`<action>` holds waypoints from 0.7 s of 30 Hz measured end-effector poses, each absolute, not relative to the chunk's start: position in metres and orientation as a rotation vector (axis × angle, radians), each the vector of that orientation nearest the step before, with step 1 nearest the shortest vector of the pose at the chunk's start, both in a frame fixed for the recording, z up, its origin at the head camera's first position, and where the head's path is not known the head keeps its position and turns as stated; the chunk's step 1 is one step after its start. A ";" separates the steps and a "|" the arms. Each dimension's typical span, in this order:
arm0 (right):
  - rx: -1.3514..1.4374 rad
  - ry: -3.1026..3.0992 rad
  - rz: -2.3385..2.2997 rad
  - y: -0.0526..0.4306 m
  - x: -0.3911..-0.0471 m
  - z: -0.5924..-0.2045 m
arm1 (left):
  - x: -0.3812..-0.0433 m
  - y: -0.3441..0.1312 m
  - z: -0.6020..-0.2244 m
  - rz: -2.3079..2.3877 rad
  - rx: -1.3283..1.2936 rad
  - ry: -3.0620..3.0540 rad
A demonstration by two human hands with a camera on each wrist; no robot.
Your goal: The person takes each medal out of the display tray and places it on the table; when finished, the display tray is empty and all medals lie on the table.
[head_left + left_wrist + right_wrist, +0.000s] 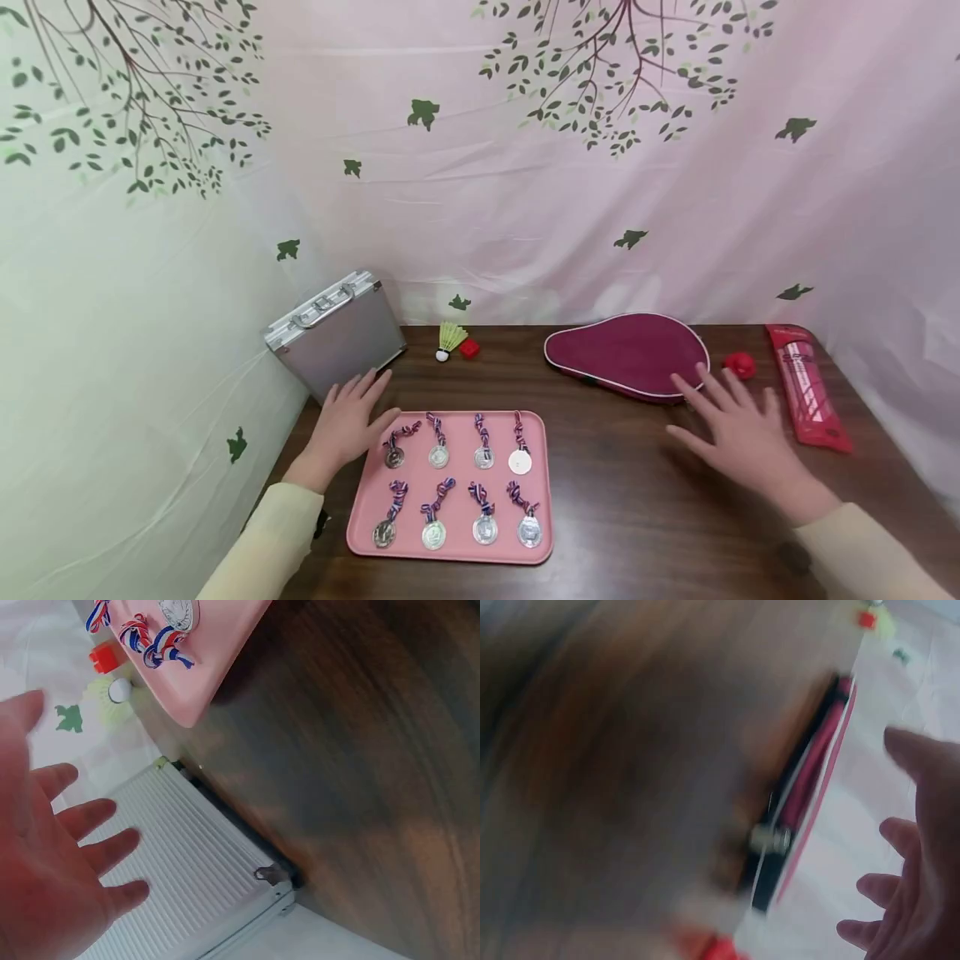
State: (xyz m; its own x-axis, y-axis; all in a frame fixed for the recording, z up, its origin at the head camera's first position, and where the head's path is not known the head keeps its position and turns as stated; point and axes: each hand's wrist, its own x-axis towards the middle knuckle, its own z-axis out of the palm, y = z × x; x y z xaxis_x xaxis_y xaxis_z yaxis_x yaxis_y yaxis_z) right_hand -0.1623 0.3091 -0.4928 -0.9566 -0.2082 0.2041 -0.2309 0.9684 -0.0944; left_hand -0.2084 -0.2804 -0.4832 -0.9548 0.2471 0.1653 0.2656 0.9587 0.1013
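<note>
My left hand [347, 427] hovers with spread fingers between the silver case and the upper left corner of a pink tray [457, 425], holding nothing. Two rows of medals [484, 528] with knotted red, white and blue ribbons lie on that tray. The ribbed side of the silver case [180, 862] shows behind my left fingers in the left wrist view. Over the right part of the table, my right hand [738, 437] is held out with its fingers apart, nothing in it. Its fingertips overlap the edge of a maroon paddle-shaped zip case [630, 354] in the head view.
Along the back of the dark wooden table [622, 492] lie a yellow shuttlecock [451, 338], a small red block [469, 348] and a round red object [740, 364]. A red packet [808, 387] sits at the right edge. Pale cloth [480, 225] with printed leaves hangs behind.
</note>
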 end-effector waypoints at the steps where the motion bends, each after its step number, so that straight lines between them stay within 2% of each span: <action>1: 0.338 -2.929 0.216 0.301 -0.163 -0.495 | -0.208 -0.281 -0.484 -0.207 -0.383 -2.958; 11: 0.684 -2.681 0.580 0.201 -0.173 -0.508 | -0.192 -0.296 -0.500 -0.503 -0.309 -2.993; 21: 0.898 -2.700 0.775 0.116 -0.167 -0.517 | -0.155 -0.310 -0.515 -0.877 -0.249 -3.092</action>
State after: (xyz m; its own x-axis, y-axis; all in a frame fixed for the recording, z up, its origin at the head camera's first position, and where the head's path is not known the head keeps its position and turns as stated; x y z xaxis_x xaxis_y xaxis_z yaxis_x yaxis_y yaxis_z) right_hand -0.1668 0.1156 -0.5175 -0.7980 -0.5020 0.3335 -0.6024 0.6794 -0.4188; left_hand -0.1545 -0.3099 -0.5149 -0.9848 0.1700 -0.0370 0.1253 0.8403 0.5275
